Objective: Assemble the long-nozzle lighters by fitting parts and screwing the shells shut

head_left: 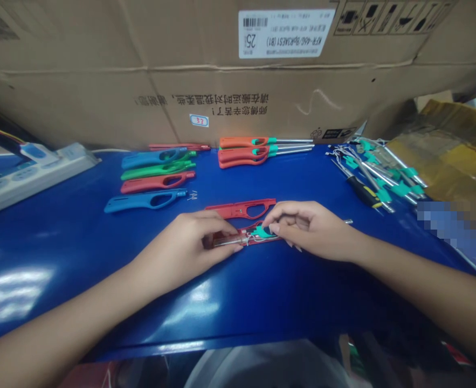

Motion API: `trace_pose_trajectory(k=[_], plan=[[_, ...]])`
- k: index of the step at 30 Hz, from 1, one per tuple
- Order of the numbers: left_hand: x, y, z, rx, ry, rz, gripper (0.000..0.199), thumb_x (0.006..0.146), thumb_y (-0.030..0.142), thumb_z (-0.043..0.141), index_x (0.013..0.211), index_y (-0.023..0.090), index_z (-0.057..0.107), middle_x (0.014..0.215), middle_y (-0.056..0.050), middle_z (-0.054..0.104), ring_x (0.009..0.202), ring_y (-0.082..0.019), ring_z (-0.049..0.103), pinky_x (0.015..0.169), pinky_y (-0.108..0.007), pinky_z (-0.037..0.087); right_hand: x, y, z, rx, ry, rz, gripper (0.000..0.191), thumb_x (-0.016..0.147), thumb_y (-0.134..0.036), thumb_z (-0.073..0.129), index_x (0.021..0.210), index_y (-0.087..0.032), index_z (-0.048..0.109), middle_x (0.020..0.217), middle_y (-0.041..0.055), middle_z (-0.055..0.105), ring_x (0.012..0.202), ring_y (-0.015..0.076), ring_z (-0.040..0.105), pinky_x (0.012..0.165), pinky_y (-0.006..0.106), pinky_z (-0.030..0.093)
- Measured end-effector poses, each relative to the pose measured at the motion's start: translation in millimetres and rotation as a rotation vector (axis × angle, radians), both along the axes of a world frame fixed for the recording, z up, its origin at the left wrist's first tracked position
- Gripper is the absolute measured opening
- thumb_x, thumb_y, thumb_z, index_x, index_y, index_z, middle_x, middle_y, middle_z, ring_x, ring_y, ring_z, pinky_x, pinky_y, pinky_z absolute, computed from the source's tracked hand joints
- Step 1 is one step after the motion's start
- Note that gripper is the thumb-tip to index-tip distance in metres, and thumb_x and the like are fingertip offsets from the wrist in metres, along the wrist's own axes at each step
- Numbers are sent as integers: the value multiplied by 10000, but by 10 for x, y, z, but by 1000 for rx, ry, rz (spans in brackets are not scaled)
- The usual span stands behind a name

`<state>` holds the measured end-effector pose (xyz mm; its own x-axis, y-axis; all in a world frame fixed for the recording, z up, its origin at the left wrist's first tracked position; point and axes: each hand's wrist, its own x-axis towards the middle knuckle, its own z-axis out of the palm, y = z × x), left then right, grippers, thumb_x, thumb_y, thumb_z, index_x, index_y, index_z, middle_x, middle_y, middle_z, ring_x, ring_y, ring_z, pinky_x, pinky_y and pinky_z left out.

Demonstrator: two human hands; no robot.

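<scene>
On the blue table lies an opened red lighter casing half [257, 241] with its inner parts showing: a clear fuel tank [225, 241], thin white wires and a green trigger [263, 232]. My left hand [197, 240] grips the left end of this casing, thumb along the tank. My right hand [308, 229] pinches at the green trigger, thumb and index finger closed around it. A metal tube tip [349, 221] pokes out beyond my right hand. Just behind, the other red casing half [243, 209] lies with its inner side up.
Blue, green and red casings [146, 201] lie in a row at back left. Orange and red assembled lighters [243, 157] rest before a cardboard box [205, 48]. Back right are metal tubes with green parts [383, 167] and a screwdriver [363, 191]. A power strip [35, 175] is far left.
</scene>
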<state>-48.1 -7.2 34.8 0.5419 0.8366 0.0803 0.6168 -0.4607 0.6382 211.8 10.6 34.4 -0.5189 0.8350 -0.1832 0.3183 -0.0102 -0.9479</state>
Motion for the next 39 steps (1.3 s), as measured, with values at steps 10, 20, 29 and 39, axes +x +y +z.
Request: trace_pose_trajectory(k=[10,20,29,39], plan=[[-16,0,5,41,8,-18,146,930,273,693,1010,248,812,914,-28,739,785,-145,687,711,-242,523,56,-50,-91,867,-285,215,316,952,-247,590,1252,-207,680,1285,127,611,1136,231,578,947,394,523],[-7,9,-16,94,31,-25,153,941,286,681,992,232,815,866,-37,729,746,-151,683,672,-250,510,31,-119,-46,1186,-674,493,407,1003,-264,527,1386,-151,603,1577,186,439,1371,320,490,1127,573,396],[-6,9,-18,122,49,-33,124,926,245,703,977,224,814,828,-15,705,729,-132,668,674,-240,492,-10,-202,-120,1276,-769,497,423,1026,-211,421,1401,-91,576,1566,181,459,1374,324,495,1138,582,393],[-7,11,10,58,32,-20,128,933,256,689,971,239,811,850,-14,712,743,-130,666,666,-230,487,70,-111,-44,1116,-626,488,414,1056,-295,411,1416,-162,564,1528,96,530,1346,248,519,1159,500,360]])
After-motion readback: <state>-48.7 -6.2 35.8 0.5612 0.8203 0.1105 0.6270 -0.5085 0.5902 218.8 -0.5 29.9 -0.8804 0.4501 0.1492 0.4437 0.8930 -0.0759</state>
